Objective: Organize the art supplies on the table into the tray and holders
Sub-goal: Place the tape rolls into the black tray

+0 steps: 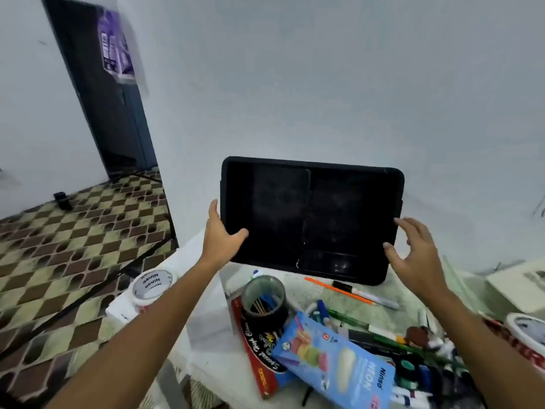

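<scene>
A black compartmented tray (312, 214) is tilted up against the wall at the back of the table, its inside facing me. My left hand (222, 234) grips its left edge, thumb inside the rim. At the tray's right edge my right hand (413, 255) has spread fingers, with the thumb on the lower right rim. On the table in front lie a blue pack of crayons (339, 361), a red pencil box (259, 349), a dark tape roll (265, 296), an orange pencil (336, 290) and a heap of markers and pens (407, 343).
A white tape roll (152, 286) sits at the table's left corner. Another red-printed white roll (528, 335) lies at the right edge. A cream box (519, 284) stands at the back right. Checkered floor and a dark door lie to the left.
</scene>
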`<state>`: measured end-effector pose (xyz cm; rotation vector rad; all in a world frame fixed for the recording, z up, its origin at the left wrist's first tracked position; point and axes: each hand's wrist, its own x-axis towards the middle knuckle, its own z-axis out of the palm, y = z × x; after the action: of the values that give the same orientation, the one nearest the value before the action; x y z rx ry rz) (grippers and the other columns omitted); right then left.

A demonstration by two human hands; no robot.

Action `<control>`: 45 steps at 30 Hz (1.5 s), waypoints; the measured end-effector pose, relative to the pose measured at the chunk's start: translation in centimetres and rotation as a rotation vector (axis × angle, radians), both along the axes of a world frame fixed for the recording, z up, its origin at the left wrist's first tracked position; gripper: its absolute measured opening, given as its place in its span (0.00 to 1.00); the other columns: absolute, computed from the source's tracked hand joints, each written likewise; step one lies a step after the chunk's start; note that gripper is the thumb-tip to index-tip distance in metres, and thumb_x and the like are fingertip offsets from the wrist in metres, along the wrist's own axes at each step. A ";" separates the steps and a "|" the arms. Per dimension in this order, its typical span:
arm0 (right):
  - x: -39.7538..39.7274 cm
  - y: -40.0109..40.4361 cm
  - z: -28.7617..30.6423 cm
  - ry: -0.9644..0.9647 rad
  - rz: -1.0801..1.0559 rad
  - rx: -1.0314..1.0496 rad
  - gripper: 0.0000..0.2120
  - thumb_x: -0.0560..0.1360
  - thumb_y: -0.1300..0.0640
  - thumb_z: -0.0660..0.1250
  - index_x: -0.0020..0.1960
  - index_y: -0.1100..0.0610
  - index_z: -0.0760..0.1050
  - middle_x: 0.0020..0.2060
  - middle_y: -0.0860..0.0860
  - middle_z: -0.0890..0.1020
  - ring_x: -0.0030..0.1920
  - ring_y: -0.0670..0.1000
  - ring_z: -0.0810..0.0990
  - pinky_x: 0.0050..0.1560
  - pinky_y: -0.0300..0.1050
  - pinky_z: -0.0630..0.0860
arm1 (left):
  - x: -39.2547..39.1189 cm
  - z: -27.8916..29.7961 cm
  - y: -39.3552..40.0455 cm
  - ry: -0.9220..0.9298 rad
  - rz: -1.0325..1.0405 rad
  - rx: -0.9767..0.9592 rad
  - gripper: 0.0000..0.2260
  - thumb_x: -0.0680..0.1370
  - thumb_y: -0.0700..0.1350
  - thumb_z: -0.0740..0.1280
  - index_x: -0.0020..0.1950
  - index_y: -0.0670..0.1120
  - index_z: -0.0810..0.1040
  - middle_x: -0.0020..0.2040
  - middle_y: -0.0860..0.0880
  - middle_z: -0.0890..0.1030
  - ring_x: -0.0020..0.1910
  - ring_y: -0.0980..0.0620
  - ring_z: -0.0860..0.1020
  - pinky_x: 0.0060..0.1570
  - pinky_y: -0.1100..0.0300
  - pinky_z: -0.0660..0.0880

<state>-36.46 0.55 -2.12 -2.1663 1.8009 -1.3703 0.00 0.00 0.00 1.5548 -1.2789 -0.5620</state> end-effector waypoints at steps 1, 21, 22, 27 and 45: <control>0.4 -0.9 -0.5 0.001 -0.068 -0.024 0.28 0.74 0.60 0.70 0.71 0.59 0.67 0.68 0.59 0.68 0.68 0.59 0.67 0.63 0.59 0.71 | 0.5 0.1 -1.3 -0.022 -0.006 0.003 0.45 0.72 0.40 0.73 0.79 0.47 0.46 0.71 0.46 0.66 0.68 0.49 0.67 0.66 0.57 0.67; 2.9 -2.0 -4.5 -0.222 -0.245 0.094 0.43 0.75 0.56 0.69 0.79 0.50 0.43 0.72 0.43 0.58 0.72 0.46 0.58 0.72 0.50 0.60 | 5.4 -3.7 -11.9 -0.241 -0.349 0.078 0.66 0.56 0.63 0.80 0.76 0.55 0.34 0.77 0.45 0.55 0.73 0.40 0.57 0.71 0.39 0.59; 2.9 -1.9 -4.6 -0.219 -0.257 0.103 0.42 0.75 0.56 0.69 0.79 0.52 0.44 0.73 0.45 0.60 0.73 0.46 0.59 0.71 0.47 0.59 | 5.4 -3.6 -12.3 -0.224 -0.358 0.093 0.66 0.53 0.67 0.78 0.75 0.59 0.34 0.76 0.45 0.57 0.73 0.40 0.59 0.70 0.38 0.61; 2.9 -1.7 -4.7 -0.168 -0.296 0.159 0.40 0.76 0.53 0.68 0.79 0.50 0.46 0.76 0.53 0.60 0.74 0.54 0.60 0.70 0.48 0.60 | 5.4 -3.0 -13.9 -0.270 -0.445 0.166 0.64 0.51 0.70 0.74 0.76 0.59 0.39 0.75 0.48 0.62 0.72 0.40 0.61 0.69 0.37 0.63; 2.3 -1.2 -3.4 -0.161 -0.358 0.419 0.33 0.78 0.45 0.63 0.78 0.48 0.52 0.70 0.56 0.70 0.67 0.60 0.70 0.62 0.52 0.69 | 4.9 -3.8 -16.0 -0.219 -0.558 0.287 0.47 0.61 0.64 0.74 0.75 0.55 0.59 0.67 0.48 0.72 0.65 0.43 0.72 0.65 0.46 0.71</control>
<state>-34.14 -0.67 -5.55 -1.5415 2.2369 -1.0439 4.88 -15.99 -3.79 1.5121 -1.8869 -0.9804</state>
